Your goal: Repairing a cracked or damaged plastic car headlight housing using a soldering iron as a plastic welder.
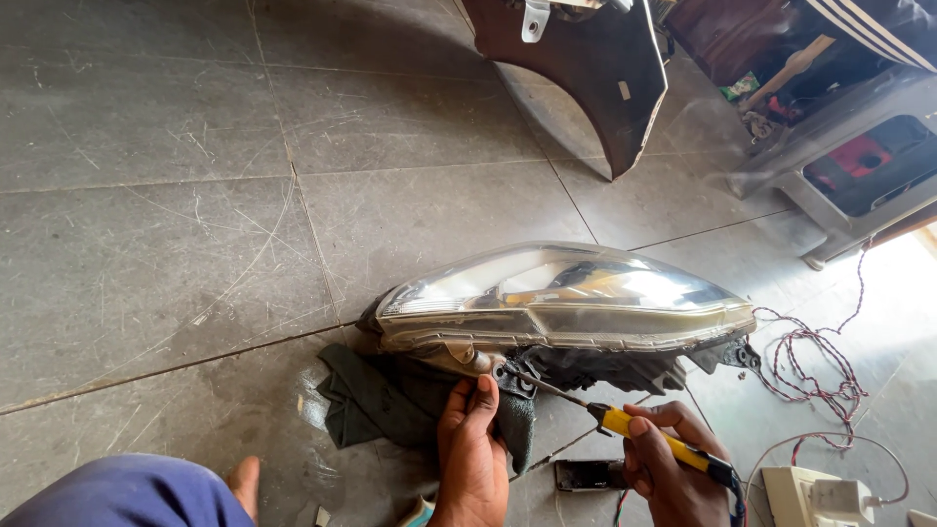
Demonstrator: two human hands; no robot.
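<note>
Yellow-handled soldering iron point(656, 437) sits gripped in my right hand point(673, 466), tip angled up-left at the clear plastic car headlamp point(561, 298) lying on grey floor tiles point(176, 195); my left hand point(473, 449), fingers up, pinches its black lower housing over a dark green rag point(376, 400).

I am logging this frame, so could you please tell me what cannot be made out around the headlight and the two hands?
- Tool tip: in the head view, the thin shaft of the yellow tool in the right hand ends in dark housing under the headlight; the contact point is too small to see.
- Left hand: its fingertips are hidden against the housing above the cloth.
- Dark red panel: cut off by the top edge.
- Red wires: their far ends run off the right side.
</note>
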